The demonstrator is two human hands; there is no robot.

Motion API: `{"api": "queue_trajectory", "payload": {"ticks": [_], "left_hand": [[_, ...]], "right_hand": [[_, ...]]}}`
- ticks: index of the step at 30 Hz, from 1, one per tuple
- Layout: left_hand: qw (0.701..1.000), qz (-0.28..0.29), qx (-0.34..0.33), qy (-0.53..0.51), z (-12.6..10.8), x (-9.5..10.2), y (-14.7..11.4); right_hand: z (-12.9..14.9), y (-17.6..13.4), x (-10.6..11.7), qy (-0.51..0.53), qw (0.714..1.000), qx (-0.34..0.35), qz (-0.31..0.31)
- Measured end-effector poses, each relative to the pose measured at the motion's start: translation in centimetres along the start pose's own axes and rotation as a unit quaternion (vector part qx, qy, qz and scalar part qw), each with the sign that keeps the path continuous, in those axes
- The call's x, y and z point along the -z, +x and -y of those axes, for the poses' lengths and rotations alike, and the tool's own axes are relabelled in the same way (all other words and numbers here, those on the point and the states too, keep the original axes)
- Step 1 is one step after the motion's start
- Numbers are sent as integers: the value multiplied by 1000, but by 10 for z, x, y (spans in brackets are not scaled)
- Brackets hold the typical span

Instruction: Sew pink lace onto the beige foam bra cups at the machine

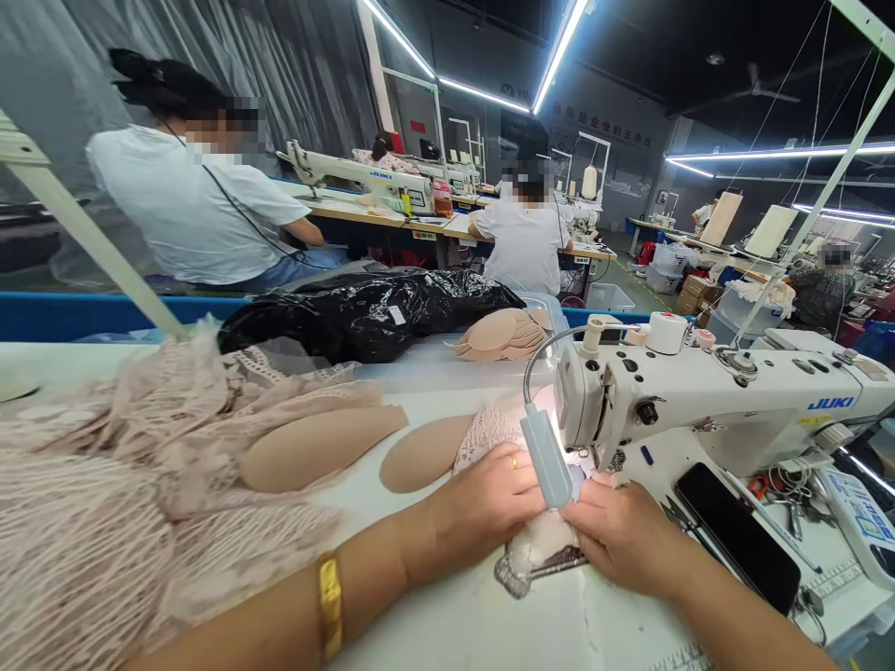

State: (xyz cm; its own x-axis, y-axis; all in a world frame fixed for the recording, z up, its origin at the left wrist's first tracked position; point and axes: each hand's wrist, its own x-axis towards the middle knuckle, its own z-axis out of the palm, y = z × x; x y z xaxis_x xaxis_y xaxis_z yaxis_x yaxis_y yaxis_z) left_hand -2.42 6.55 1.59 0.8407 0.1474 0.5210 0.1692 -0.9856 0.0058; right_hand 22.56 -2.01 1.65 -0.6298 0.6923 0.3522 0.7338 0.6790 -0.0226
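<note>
A garment sewing factory: rows of industrial sewing machines (706, 396) on long tabletops (419, 222), seated workers (188, 200) bent over them under strip lights (559, 47), heaps of pink lace (104, 485) and stacked beige bra cups (500, 335) waiting nearby

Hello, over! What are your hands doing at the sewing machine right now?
Left hand and right hand flat on the lace piece by the needle. Machine lamp hides the needle. Phone lies right of the hands.
</note>
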Motion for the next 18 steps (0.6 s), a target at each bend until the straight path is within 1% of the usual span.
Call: {"api": "queue_trajectory", "payload": {"ticks": [5, 8, 14, 16, 18], "left_hand": [[998, 43, 34, -19, 5, 5, 3], [997, 51, 50, -19, 11, 4, 3], [995, 46, 85, -2, 11, -4, -1], [995, 35, 98, 3, 10, -7, -3], [995, 19, 102, 10, 6, -7, -6]], "right_hand": [[-2, 0, -4, 10, 1000, -18, -7], [-3, 1, -7, 10, 999, -35, -9], [-9, 1, -13, 26, 999, -42, -19], [-9, 0, -14, 56, 997, -48, -28], [-7, 0, -14, 116, 990, -71, -37]]}}
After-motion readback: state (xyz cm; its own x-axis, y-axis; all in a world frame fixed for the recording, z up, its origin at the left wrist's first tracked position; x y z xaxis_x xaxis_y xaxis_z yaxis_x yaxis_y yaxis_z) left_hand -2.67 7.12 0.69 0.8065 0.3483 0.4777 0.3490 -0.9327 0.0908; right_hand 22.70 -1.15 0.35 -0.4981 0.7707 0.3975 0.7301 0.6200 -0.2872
